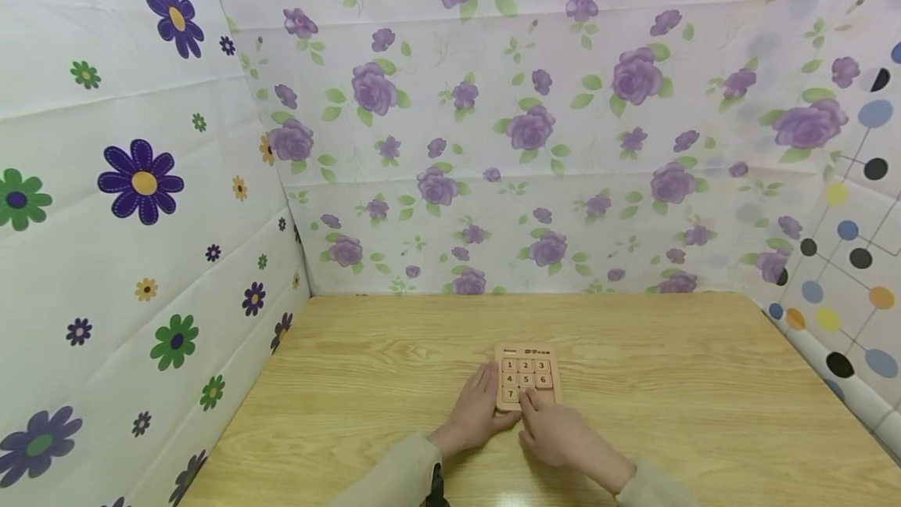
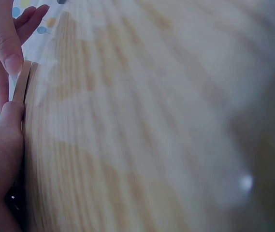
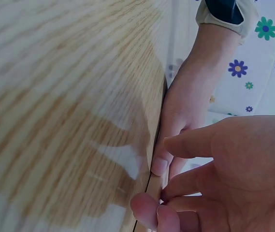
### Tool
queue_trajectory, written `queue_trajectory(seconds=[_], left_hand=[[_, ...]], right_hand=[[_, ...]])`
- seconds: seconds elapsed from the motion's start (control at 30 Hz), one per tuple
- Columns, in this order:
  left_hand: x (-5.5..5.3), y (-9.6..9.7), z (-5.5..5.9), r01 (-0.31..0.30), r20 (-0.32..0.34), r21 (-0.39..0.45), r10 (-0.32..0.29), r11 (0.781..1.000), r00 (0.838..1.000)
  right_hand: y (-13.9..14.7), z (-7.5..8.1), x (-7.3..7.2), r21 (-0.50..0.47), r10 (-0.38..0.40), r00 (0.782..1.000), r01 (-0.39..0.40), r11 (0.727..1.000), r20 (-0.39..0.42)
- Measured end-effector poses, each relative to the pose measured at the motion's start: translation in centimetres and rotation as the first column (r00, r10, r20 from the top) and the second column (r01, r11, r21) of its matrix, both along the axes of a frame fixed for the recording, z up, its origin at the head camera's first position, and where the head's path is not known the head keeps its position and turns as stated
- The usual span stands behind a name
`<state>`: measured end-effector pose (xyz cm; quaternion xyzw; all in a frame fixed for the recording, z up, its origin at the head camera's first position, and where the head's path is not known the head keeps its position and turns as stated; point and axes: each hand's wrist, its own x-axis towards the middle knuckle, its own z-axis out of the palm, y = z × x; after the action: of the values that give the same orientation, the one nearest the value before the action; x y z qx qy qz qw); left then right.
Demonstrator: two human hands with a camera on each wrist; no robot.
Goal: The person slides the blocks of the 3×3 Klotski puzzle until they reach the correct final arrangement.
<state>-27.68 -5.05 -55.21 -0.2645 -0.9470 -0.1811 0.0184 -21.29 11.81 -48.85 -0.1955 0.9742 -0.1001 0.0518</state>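
A wooden number slide puzzle [image 1: 554, 378] lies flat on the table, with tiles 1 to 7 readable. My left hand [image 1: 473, 411] rests against its left side, fingers straight along that edge and thumb at the lower edge. With its index finger, my right hand [image 1: 559, 433] touches the bottom row just right of tile 7, covering what lies under the fingertip. At the bottom right, a bare part of the tray shows. From the left wrist, the puzzle's thin side [image 2: 22, 84] appears beside the left thumb [image 2: 11, 113]. The right wrist view shows the right fingers [image 3: 190, 186] loosely bent over the board.
The wood-grain table [image 1: 380, 335] carries the puzzle near its front. A rose-patterned cloth [image 1: 493, 210] stands along the back edge. Flowered cloth [image 1: 232, 280] borders the left side, and dotted cloth [image 1: 838, 288] the right. A dark band [image 1: 436, 487] circles the left wrist.
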Motion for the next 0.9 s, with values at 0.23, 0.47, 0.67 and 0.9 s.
queue_trajectory(seconds=[0.23,0.47,0.67,0.9], left_hand=[[0.1,-0.1,0.0,0.005,0.0,0.012,-0.005,1.0,1.0],[0.4,-0.4,-0.2,0.021,-0.004,0.036,-0.021,0.999,1.0],[0.7,-0.6,-0.2,0.048,-0.088,0.033,-0.045,0.998,0.995],[1.1,-0.8,0.2,0.029,-0.045,0.033,-0.028,0.999,0.999]], right_hand=[[0.3,-0.4,-0.1,-0.034,0.021,1.0,-0.021,0.999,-0.009],[0.5,-0.9,0.1,-0.051,0.047,0.999,-0.048,0.998,-0.013],[0.6,-0.7,0.4,-0.052,0.074,0.997,-0.075,0.996,-0.025],[0.5,-0.5,0.5,-0.051,0.087,0.995,-0.089,0.995,-0.046]])
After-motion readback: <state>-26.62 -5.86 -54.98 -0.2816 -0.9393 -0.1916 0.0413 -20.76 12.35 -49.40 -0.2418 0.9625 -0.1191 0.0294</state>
